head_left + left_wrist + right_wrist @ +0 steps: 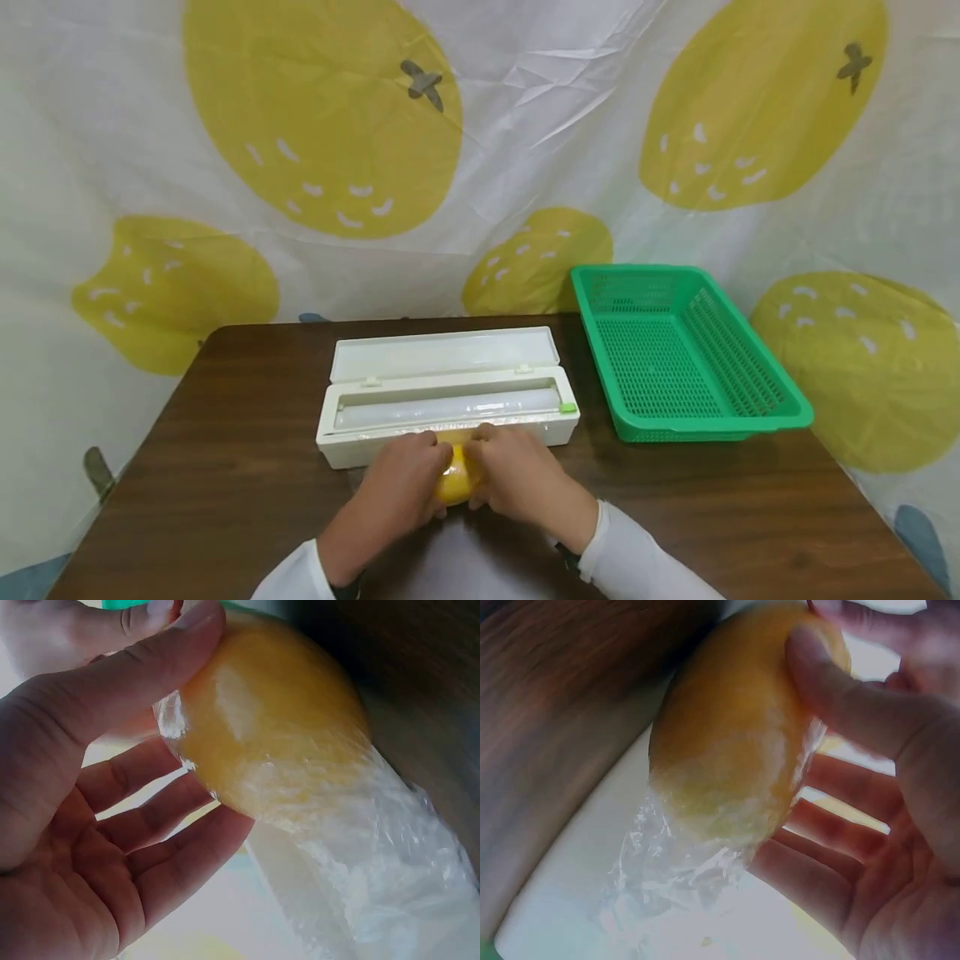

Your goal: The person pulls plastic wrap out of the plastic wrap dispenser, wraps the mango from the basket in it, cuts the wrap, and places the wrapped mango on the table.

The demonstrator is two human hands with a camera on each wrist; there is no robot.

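A smooth, rounded yellow fruit, its exact kind unclear, is held just in front of the white wrap box. Clear plastic wrap clings to the fruit and trails away from one end. My left hand grips the fruit on the left, thumb on its skin and fingers curled against the film. From the right side, my right hand holds it likewise between thumb and fingers. In the right wrist view, crumpled wrap hangs between the fruit and the box. A white roll lies inside the box.
The box's lid stands open toward the back, and a small green piece sits at its right end. A green perforated basket stands at the back right of the brown table. A lemon-print cloth hangs behind.
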